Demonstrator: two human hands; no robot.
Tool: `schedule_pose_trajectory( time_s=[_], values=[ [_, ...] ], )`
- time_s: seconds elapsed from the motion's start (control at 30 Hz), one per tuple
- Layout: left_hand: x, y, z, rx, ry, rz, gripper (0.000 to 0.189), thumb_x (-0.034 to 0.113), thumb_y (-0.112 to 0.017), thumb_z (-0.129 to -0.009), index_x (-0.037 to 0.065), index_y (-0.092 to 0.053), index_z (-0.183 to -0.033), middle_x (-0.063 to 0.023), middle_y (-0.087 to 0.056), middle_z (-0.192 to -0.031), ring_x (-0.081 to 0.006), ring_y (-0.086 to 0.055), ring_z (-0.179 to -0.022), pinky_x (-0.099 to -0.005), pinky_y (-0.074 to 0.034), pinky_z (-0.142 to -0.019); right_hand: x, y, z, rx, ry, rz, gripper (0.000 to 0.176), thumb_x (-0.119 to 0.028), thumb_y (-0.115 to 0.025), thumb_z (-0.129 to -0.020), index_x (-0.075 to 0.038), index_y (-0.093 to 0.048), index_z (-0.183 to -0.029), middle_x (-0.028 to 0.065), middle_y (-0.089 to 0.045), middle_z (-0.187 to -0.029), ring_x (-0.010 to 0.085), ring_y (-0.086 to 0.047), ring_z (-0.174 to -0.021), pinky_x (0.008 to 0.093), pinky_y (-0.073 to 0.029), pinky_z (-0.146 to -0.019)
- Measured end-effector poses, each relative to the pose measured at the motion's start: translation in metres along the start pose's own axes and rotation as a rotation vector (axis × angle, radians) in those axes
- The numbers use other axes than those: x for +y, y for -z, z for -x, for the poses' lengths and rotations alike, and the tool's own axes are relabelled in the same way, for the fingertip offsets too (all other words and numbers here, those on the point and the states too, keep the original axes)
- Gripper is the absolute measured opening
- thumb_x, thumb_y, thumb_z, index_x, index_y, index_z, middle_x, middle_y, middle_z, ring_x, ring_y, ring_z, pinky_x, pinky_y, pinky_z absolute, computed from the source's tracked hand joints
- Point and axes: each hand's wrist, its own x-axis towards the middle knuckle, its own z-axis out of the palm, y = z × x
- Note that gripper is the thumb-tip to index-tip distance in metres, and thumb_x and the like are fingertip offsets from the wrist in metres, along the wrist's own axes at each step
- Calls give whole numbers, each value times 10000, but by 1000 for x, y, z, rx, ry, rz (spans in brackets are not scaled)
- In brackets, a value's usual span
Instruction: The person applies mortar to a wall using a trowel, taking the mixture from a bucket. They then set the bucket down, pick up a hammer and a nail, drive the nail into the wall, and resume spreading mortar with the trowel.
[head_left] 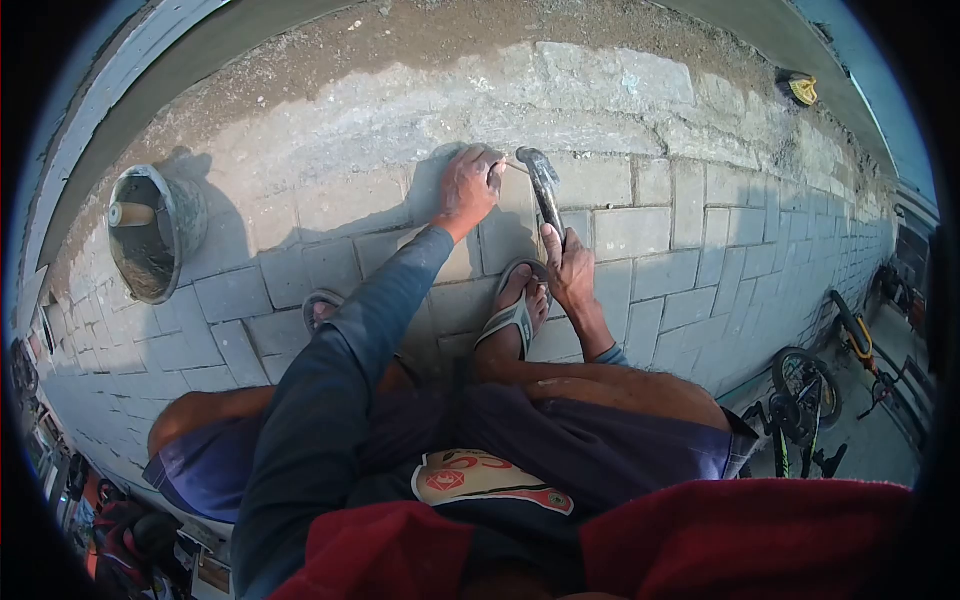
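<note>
My right hand (570, 272) is wrapped round the handle of a hammer (546, 188), whose dark metal head points away from me over the paving. Just left of the hammer head, my left hand (470, 188) is closed low over the paving blocks (515, 225). A short, thin, light piece shows between its fingertips and the hammer head, too small to name. My feet in sandals (512, 312) are planted on the blocks, below the hands.
At the left stands a mortar-stained bucket (150, 255) with a wooden-looking handle (131, 214) inside. Rough concrete and soil run along the far edge. A yellow object (803, 90) lies at the upper right, and a bicycle (800, 395) is at the lower right.
</note>
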Motion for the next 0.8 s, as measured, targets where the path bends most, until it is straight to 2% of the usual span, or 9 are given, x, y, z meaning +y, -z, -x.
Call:
schedule_pose_trajectory(
  time_s=[0.03, 0.1, 0.13, 0.27, 0.43, 0.57, 0.63, 0.8],
  values=[
    [2, 1, -1, -46, 53, -21, 145, 182, -638, -910, 60, -670, -982, -144, -651, -931, -355, -618, -922, -453, -492, -832, 1, -1, -3, 1, 1, 1, 642, -548, -485, -1031, 64, -581, -863, 332, -604, -724, 520, -631, -715, 527, -474, -626],
    [3, 2, -2, -42, 52, -33, 149, 172, -637, -897, 53, -666, -982, -150, -649, -939, -359, -614, -932, -458, -489, -837, 9, -3, -8, -1, -30, 18, 662, -552, -484, -1030, 72, -585, -831, 340, -602, -717, 516, -636, -715, 523, -478, -628],
    [3, 1, -4, -37, 51, -46, 154, 162, -635, -885, 45, -662, -982, -156, -647, -946, -363, -610, -941, -462, -487, -842, 14, 0, -11, -9, 18, 16, 684, -557, -486, -1028, 85, -589, -818, 346, -600, -712, 508, -640, -711, 520, -481, -632],
    [6, -1, -5, -41, 106, 10, 165, 145, -630, -868, 37, -658, -990, -162, -646, -947, -373, -605, -952, -469, -480, -857, 17, 4, -9, -42, -19, 5, 702, -587, -484, -1021, 79, -601, -830, 336, -587, -733, 492, -628, -730, 516, -468, -657],
    [1, -2, -3, -9, 33, -41, 168, 142, -627, -872, 42, -659, -1004, -164, -650, -964, -367, -607, -963, -460, -484, -844, 8, 5, -4, -18, -42, -3, 689, -583, -483, -1023, 65, -583, -812, 330, -571, -707, 489, -609, -687, 516, -458, -636],
    [2, 0, 2, -32, 63, 23, 146, 157, -642, -882, 56, -672, -982, -149, -658, -948, -358, -617, -944, -456, -488, -843, -3, 6, 3, -5, -37, -20, 688, -587, -473, -1025, 64, -579, -830, 335, -571, -708, 491, -616, -690, 517, -456, -628],
    [0, -3, 0, 20, 37, 6, 133, 187, -654, -899, 70, -686, -952, -133, -664, -917, -354, -625, -906, -452, -490, -841, -2, 2, 4, 4, -38, 32, 661, -563, -470, -1033, 66, -573, -859, 351, -587, -692, 539, -620, -700, 544, -463, -608],
    [-3, -5, -1, 16, 21, -10, 133, 202, -651, -917, 75, -690, -928, -128, -667, -898, -354, -629, -892, -452, -493, -842, 4, 0, 1, 19, -14, 7, 636, -549, -480, -1033, 59, -576, -873, 345, -586, -687, 542, -622, -704, 551, -461, -595]
  ],
)
